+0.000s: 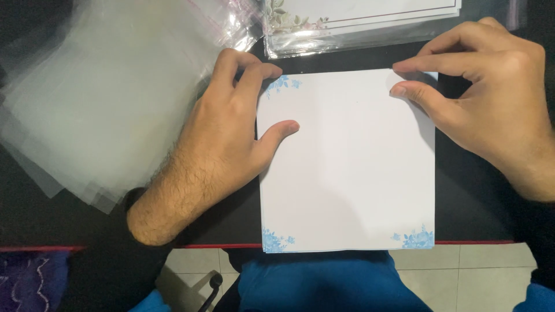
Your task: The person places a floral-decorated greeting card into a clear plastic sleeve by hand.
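Paper stack (347, 167): both hands, left (225, 133), right (485, 104), pressing it.

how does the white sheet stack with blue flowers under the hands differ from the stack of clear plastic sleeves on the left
The white paper stack with blue flower corners is opaque and squared up; the stack of clear plastic sleeves is see-through and fanned out unevenly. The left hand and right hand both touch the paper, while the sleeves lie untouched beside the left hand. The paper overhangs the near edge of the black table; the sleeves do not. Both lie flat on it.
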